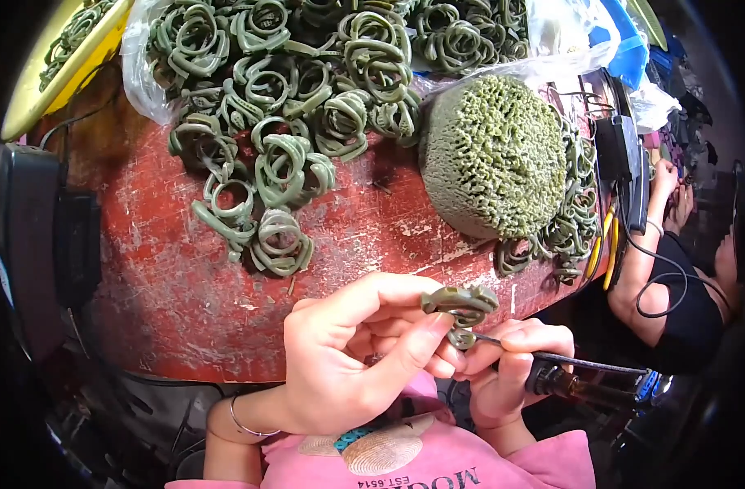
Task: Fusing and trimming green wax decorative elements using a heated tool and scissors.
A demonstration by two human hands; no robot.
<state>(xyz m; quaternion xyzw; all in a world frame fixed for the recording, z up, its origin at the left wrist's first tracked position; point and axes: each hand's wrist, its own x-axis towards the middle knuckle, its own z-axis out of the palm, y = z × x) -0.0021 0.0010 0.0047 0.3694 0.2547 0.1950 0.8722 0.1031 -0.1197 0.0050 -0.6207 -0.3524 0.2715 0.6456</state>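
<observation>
My left hand pinches a small green wax-like ring piece between thumb and fingers, above the table's near edge. My right hand is closed round a soldering-iron-like tool with a dark handle. Its thin tip reaches the lower part of the ring piece, where the two hands almost meet; whether it touches is hard to tell. More green ring pieces lie loosely clustered on the table beyond my left hand.
A round, rough-topped green block stands on the worn red table, with more rings along its right side. Clear plastic lies under the far heap. Yellow-handled pliers are at the right edge. Another person's arm is beyond, near cables. A yellow tub is far left.
</observation>
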